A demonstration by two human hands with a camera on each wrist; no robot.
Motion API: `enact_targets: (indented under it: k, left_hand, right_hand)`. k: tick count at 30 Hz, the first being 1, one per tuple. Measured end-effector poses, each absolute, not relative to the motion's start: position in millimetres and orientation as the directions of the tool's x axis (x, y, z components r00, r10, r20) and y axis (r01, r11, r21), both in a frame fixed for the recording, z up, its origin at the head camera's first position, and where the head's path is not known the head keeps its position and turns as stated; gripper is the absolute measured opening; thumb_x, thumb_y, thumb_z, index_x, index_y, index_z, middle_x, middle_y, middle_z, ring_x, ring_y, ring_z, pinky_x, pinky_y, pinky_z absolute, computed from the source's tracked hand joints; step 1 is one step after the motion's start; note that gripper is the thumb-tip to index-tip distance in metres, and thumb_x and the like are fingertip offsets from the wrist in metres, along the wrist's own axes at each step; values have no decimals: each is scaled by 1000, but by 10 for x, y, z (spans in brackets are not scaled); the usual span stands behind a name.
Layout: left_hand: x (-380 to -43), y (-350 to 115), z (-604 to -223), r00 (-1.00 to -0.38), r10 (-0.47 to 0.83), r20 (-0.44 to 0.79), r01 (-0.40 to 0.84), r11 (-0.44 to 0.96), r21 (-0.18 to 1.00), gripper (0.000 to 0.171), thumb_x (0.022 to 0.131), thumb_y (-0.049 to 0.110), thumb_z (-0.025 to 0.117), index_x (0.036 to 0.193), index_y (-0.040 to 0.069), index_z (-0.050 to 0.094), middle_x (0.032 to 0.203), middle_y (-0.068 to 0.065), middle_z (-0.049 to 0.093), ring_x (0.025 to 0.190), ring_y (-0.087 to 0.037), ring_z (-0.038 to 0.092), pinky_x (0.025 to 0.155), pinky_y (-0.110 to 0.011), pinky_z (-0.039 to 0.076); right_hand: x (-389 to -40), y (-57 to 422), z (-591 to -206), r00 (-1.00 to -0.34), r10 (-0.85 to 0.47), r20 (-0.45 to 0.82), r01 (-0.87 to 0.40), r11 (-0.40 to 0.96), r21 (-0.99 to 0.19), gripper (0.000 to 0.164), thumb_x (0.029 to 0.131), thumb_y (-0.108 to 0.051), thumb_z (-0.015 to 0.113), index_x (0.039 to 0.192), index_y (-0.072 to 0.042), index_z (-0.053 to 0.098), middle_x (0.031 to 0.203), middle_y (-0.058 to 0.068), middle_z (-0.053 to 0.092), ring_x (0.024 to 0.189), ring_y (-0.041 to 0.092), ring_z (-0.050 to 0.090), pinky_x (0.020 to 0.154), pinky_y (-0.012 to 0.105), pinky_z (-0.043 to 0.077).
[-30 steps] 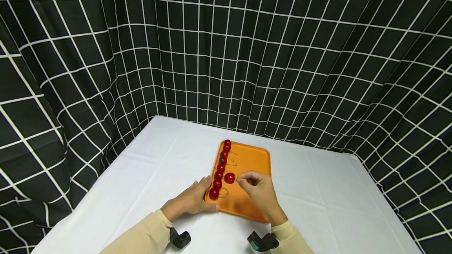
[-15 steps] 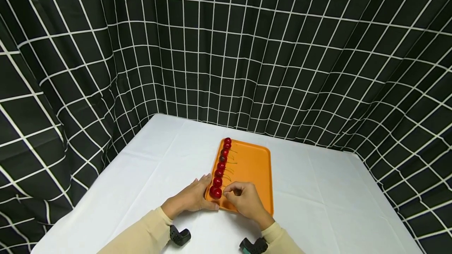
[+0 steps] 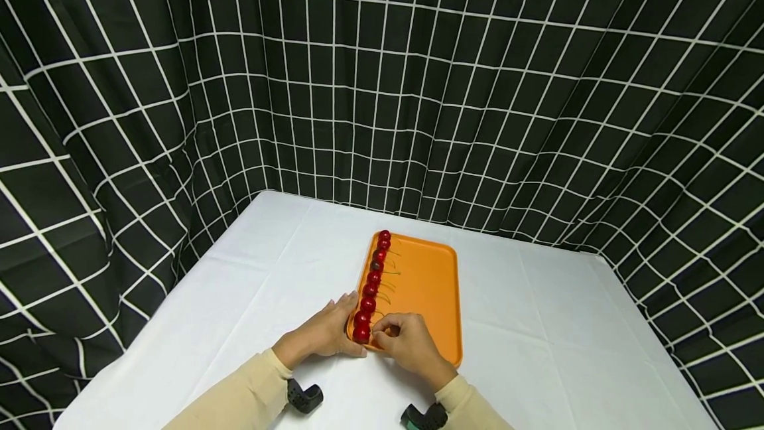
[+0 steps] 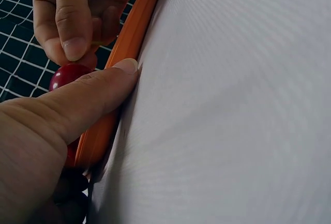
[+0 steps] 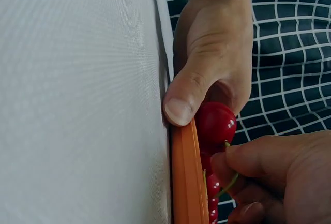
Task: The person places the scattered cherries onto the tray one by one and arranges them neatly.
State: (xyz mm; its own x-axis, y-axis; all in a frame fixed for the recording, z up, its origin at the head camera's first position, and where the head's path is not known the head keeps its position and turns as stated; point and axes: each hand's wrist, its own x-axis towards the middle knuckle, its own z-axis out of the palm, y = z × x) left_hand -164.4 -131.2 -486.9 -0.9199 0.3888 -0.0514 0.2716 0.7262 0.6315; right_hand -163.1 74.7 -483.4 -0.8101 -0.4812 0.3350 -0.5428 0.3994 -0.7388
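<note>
Red cherries (image 3: 373,277) form a row along the left side of an orange tray (image 3: 426,284), most stems pointing right. My right hand (image 3: 412,344) pinches the green stem (image 5: 231,182) of the nearest cherry (image 5: 216,123), at the tray's near left corner. That cherry sits against the end of the row; how it bears on the tray is partly hidden. Round the same corner lies my left hand (image 3: 329,332), its fingers along the left side. Its straight thumb (image 4: 98,87) rests on the near rim in the left wrist view.
White cloth (image 3: 537,324) covers the table under the tray. Dark curtain (image 3: 382,85) with a white grid stands behind and at both sides. A black device (image 3: 304,397) sits at the left wrist, another (image 3: 425,417) at the right.
My right hand has brought the cherry by its stem from over the tray's middle leftward and toward me, to the near end of the row. The left hand has stayed at the corner.
</note>
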Motion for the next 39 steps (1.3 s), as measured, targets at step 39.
enact_targets:
  k: [39]
  left_hand:
    - [-1687,-1409,-4739,-918,390,-71,277,760,587,107,70,33,87,148,-6,27,154,-19,26,142,-30,21,115,-45,15]
  right_hand:
    - [-1784,1038,-4535,-871,-305,386,-485,406,-774,6,87,-2,69,88,-3,75,64,0,57,53,12,42,48,21,34]
